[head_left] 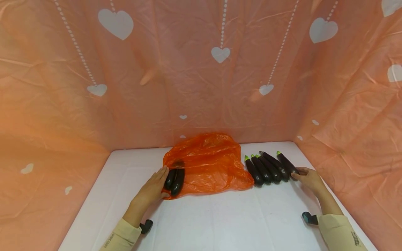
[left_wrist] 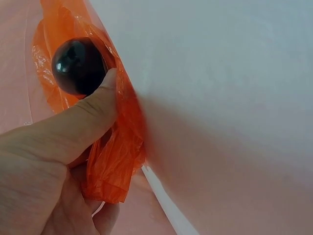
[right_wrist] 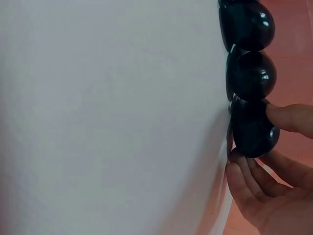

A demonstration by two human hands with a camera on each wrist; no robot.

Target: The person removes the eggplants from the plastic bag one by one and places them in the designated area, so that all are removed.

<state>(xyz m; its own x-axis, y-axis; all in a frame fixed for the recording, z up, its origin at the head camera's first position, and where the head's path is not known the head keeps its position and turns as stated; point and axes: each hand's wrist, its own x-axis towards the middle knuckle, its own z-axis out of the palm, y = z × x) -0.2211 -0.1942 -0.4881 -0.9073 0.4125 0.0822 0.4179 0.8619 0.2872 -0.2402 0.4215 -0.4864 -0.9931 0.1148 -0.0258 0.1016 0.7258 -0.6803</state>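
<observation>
At lower left, the left hand (head_left: 153, 186) pinches the bag (head_left: 208, 169); at lower right, the right hand (head_left: 309, 178) grips an eggplant (head_left: 287, 163).

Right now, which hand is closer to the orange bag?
The left. The left hand holds the left edge of the orange bag; the right hand grips the rightmost eggplant, with other eggplants between it and the bag.

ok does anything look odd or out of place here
Beside the orange plastic bag, the fourth eggplant from the left looks odd: its far end is dark, while the other four show green tips.
</observation>
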